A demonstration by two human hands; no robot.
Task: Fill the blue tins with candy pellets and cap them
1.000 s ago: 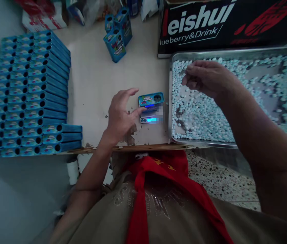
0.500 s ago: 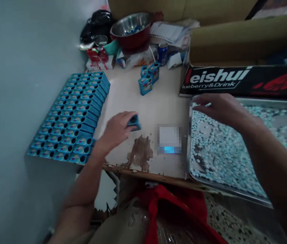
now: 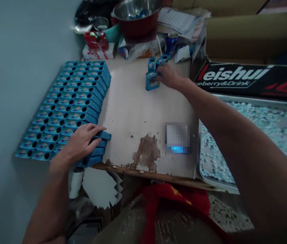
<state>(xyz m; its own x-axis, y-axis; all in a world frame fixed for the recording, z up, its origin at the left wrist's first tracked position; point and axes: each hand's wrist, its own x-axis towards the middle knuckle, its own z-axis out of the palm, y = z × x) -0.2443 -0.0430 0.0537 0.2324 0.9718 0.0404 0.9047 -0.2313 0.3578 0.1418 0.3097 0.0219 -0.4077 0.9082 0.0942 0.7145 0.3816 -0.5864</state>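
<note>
Near the table's left side, my left hand (image 3: 80, 143) has its thumb and fingers around a small blue box (image 3: 104, 135) at the right edge of a block of such boxes. Those boxes (image 3: 67, 101) stand upright in tight rows, each with a dark round hole in its top. My right hand (image 3: 170, 75) reaches to the back of the table, its fingers closed on another blue box (image 3: 152, 81). Two more blue boxes (image 3: 151, 62) stand right behind that one, partly covered by my fingers.
A metal tray (image 3: 199, 162) of pale blue and white candy-like pieces lies at right under my forearm. Behind it stands a black printed carton (image 3: 234, 79). A blurred-out device (image 3: 177, 137) sits mid-table. A bowl (image 3: 138, 23), a can (image 3: 171, 44) and a tape dispenser (image 3: 96, 40) line the back.
My left hand has carried its blue box left to the edge of the block. My right hand has moved from the tray to the boxes at the back. The view has shifted slightly.
</note>
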